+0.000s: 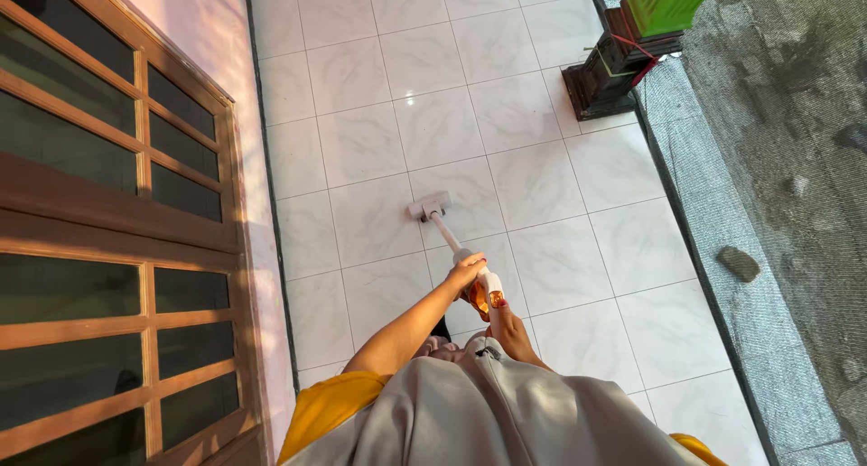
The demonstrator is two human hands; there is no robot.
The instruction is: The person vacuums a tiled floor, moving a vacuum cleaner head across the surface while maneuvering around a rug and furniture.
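clothing (506, 412): a grey garment with a seam down the middle fills the lower edge of the view; a yellow sleeve (330, 407) is seen at the left shoulder.
left hand (465, 272): wrapped around the upper part of the stick vacuum; the fingers are curled shut over the body, the bare forearm running back to the yellow sleeve.
right hand (501, 314): placed just below the left hand, closed on the handle end of the same tool; the fingertips are partly hidden, so the exact clasp cannot be told fully.
stick vacuum (474, 272): a white and orange body is held between the two hands, tilted forward and to the left.
vacuum tube (444, 233): a pale tube is seen running from the hands down to the floor head.
floor head (428, 206): a small white head rests flat on the tiles, ahead of the hands.
tiled floor (379, 132): glossy white marbled tiles with thin grey joints, lit by warm sun.
window frame (117, 213): a brown wooden frame with dark panes is set in a pink wall on the left.
pillar base (610, 73): a dark stepped base with a green column stands at the far right edge of the tiles.
ground (795, 186): rough grey ground with a stone lies beyond the dark border.
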